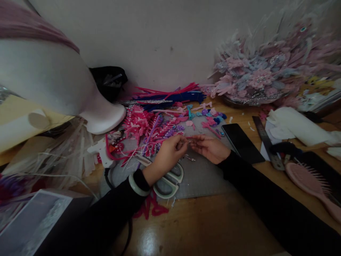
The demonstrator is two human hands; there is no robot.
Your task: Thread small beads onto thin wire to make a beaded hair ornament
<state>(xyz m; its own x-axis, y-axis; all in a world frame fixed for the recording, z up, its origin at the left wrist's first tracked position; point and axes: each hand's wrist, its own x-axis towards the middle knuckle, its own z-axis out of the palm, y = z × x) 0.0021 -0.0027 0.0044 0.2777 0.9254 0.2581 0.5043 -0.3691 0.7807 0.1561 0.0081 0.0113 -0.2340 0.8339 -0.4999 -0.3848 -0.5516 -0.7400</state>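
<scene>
Over the grey mat (205,177), my left hand (170,153) is closed in a pinch, with a thin white thread (144,145) trailing leftward near it. My right hand (210,147) faces it, fingertips pinched together almost touching the left ones. A thin pinkish piece (189,138) shows between the two hands; its full shape is too small to tell. Under my left wrist lie scissors (170,183) with pale handles. Pink fuzzy pieces (138,122) are heaped behind my left hand, and small blue, purple and pink pieces (189,123) lie beyond the hands.
A white mannequin head (53,78) and glue gun (103,153) stand or lie left. To the right are a black phone (241,142), a metal ruler (268,144) and a pink hairbrush (306,179). A pink floral piece (261,76) sits back right; a box (34,220) is front left.
</scene>
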